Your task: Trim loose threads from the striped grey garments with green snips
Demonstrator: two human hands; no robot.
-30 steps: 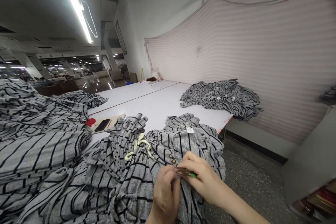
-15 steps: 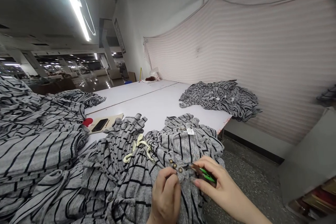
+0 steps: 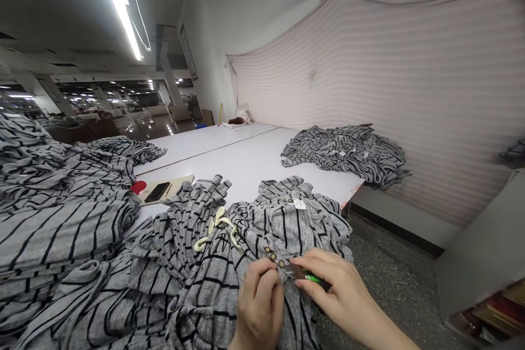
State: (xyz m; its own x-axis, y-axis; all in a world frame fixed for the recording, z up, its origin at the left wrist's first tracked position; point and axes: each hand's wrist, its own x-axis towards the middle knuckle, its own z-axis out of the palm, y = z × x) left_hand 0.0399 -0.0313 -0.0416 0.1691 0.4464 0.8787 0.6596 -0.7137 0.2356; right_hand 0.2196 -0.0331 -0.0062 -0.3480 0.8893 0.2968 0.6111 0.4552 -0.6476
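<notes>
Your left hand (image 3: 259,306) pinches the button placket (image 3: 275,258) of a grey striped garment (image 3: 295,229), fingers closed on the cloth. Your right hand (image 3: 334,290) clamps green-handled thread snips (image 3: 312,279), tips just beside the lowest button (image 3: 282,264). More striped garments (image 3: 61,240) are piled left of your grip.

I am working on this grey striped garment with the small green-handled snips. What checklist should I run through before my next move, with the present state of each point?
1. Left hand pinches the grey striped garment firmly beside the buttons: ok.
2. Right hand has the green-handled snips in its grip: ok.
3. Snip tips are clear of the buttons: cannot tell, they lie very close.
4. Fingers are clear of the blades: cannot tell, the hands partly hide them.
5. Cream drawstring lies away from the snips: ok.
</notes>
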